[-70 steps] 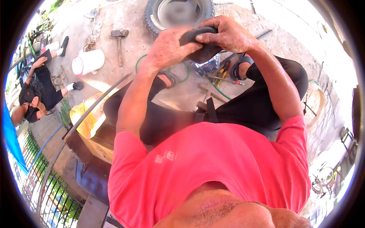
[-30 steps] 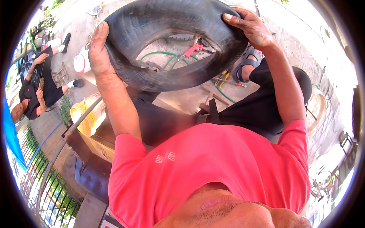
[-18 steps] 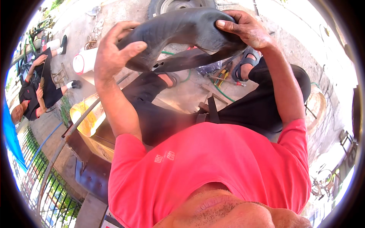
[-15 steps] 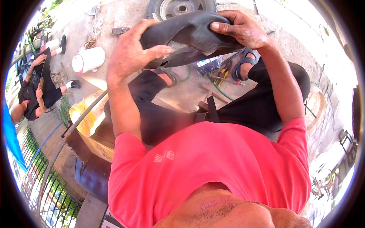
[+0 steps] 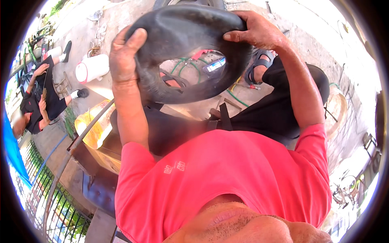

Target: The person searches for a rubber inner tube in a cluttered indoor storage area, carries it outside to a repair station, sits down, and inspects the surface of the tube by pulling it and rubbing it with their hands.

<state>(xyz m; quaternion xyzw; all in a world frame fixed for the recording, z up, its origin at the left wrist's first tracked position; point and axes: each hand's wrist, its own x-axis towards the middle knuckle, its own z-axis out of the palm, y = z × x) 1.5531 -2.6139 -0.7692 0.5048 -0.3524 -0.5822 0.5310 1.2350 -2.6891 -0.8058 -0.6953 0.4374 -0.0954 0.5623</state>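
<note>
A black rubber inner tube (image 5: 190,26), plump and ring-shaped, is held up in front of me with its hole facing me. My left hand (image 5: 126,54) grips its left side, thumb on the near face and the other fingers partly hidden behind. At the upper right edge my right hand (image 5: 255,32) pinches the tube, its thumb lying on the near face and its fingers over the outer rim. Through the hole show a green hose (image 5: 189,67), a blue-and-white package (image 5: 216,65) and part of my sandalled foot.
A wheel with a tyre (image 5: 192,2) lies beyond the tube. To the left are a white bucket (image 5: 94,68), a yellow bucket (image 5: 91,125) and a seated person (image 5: 38,95) in dark clothes. A pale round tub (image 5: 337,111) stands at the right.
The tube has turned from edge-on and folded to facing me, so its round hole now shows. My left hand has shifted left and down along it; my right hand stays nearly in place.
</note>
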